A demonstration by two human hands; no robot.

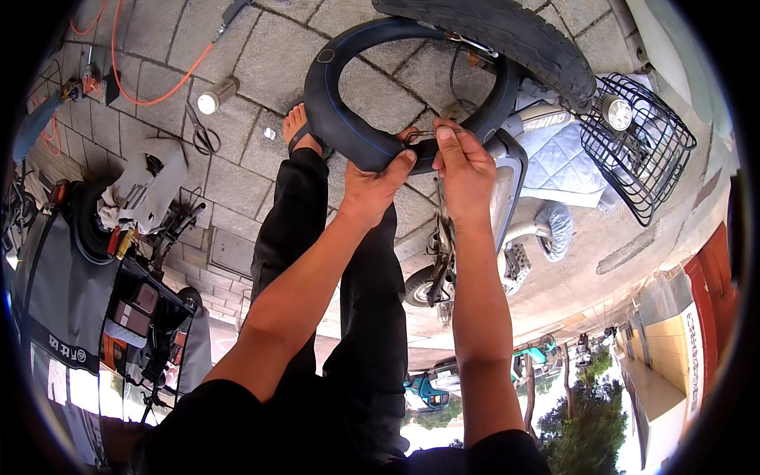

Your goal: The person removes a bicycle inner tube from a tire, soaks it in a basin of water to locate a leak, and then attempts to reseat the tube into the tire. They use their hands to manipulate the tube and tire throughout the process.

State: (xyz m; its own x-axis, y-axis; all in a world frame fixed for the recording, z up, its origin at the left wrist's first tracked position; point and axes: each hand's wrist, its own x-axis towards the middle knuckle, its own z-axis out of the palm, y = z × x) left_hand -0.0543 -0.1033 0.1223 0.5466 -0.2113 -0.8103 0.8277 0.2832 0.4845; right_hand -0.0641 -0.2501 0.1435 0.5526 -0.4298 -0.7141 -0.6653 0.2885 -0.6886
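Observation:
A black inner tube point(321, 99) with a thin blue line forms a loop in front of me, puffed out round. My left hand point(374, 190) is closed around its near side, thumb on top. Just right of it, my right hand point(465, 162) is pinched on a thin metal piece point(425, 133) at the tube; its exact kind is too small to make out. A black tyre point(507, 39) with treads lies against the far right of the loop and covers part of it.
A scooter with a black wire basket point(641, 146) stands at right. On the paving at left lie scissors point(204, 136), a small canister point(219, 95) and an orange hose point(162, 100). A pale bag point(162, 170) with tools sits further left. My bare foot point(299, 125) is beside the tube.

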